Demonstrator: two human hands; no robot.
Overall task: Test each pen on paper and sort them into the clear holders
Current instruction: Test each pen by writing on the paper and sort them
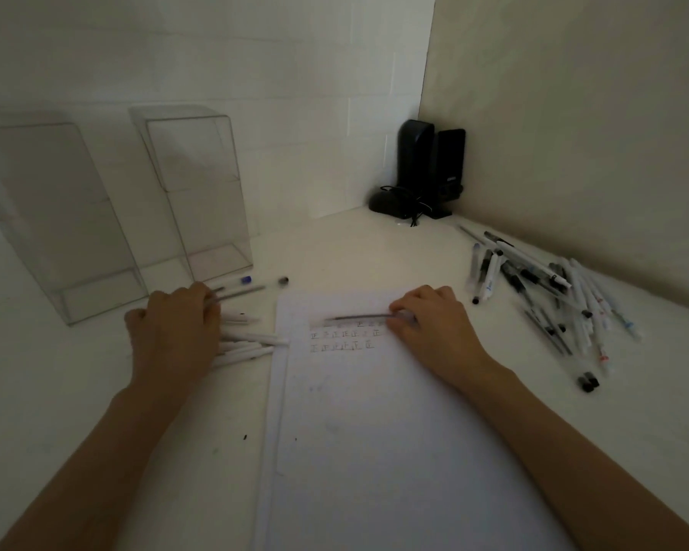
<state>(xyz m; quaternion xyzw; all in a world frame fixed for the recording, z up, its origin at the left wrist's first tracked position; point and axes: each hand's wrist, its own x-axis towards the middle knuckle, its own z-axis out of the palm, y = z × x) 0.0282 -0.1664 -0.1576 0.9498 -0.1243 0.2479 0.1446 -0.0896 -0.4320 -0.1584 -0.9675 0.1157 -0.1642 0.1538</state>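
Desk corner point(335, 248): right hand point(430, 326) pinches pen point(359, 316) on paper point(374, 431), left hand point(176, 332) grips pens point(239, 291).

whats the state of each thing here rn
left holder, upright, empty
right holder, upright, empty
paper, flat, test marks near top
grey pen, lying on paper, pinched by right hand
white pens, lying under left hand, grip unclear
pen pile, loose, unsorted
blue cap, off, loose on table

Clear glossy plastic holders point(199, 192) stand by matt white paper point(374, 431) and plastic pens point(553, 296).
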